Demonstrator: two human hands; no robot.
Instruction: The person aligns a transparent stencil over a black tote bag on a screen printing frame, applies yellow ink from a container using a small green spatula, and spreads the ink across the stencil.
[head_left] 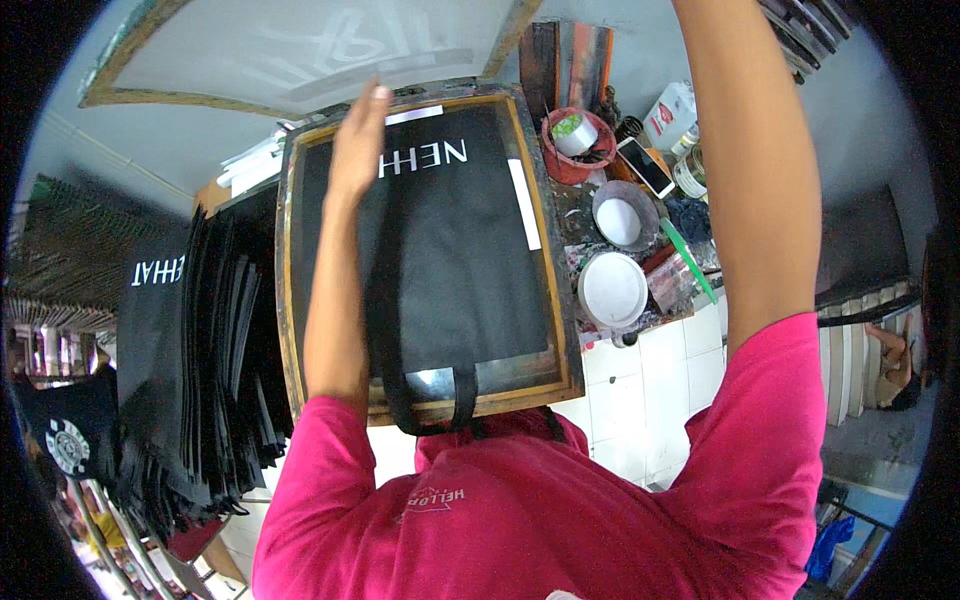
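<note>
A black fabric tote bag (475, 265) with white lettering lies flat on a wood-edged printing board (548, 265), its handles hanging over the near edge. My left hand (360, 145) is over the far part of the bag, its fingers stretched out and holding nothing that I can see. It covers part of the lettering; whether it touches the cloth I cannot tell. Beyond it, a screen-printing frame (230, 60) with pale mesh stands raised and tilted. My right arm (765, 170) reaches up past the top edge, and the right hand is out of view.
Many black bags (215, 330) hang stacked to the left. At the right a worktop holds a red bucket (560, 165), a grey bowl (650, 215), a white tub (612, 290), a phone (645, 167) and a green stick (688, 260). Another person (893, 365) is at the far right.
</note>
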